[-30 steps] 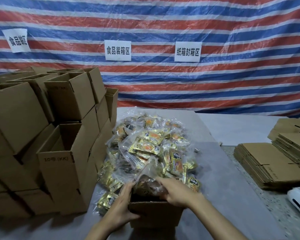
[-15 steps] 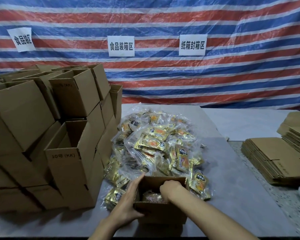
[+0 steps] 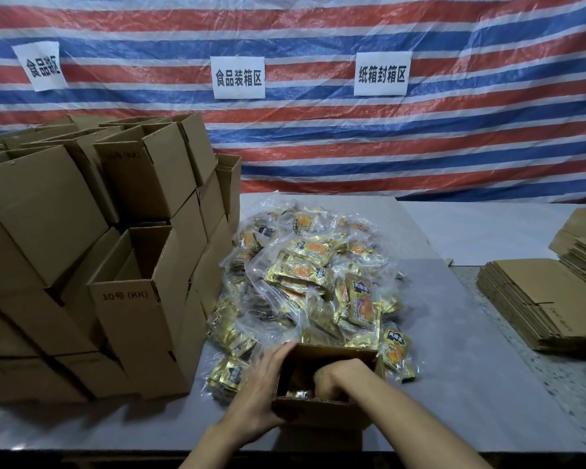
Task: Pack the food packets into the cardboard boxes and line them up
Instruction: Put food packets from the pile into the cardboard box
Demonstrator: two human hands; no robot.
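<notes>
**A:** Grey table (image 3: 454, 384), striped tarp (image 3: 386, 147) behind it. Which step is this?

**B:** You're filling. The open cardboard box (image 3: 318, 409) sits at the table's near edge, just in front of the pile of food packets (image 3: 312, 282). Your left hand (image 3: 261, 390) lies flat against its left wall, fingers straight, bracing it.

**A:** And the right?

**B:** Your right hand (image 3: 335, 377) is down inside the box with its fingers hidden. I can't tell whether it grips a packet or presses them flat.

**A:** Next?

**B:** Probably you draw it out, reach to the pile for more, then line the box up by the stacked boxes (image 3: 99, 248).
</notes>
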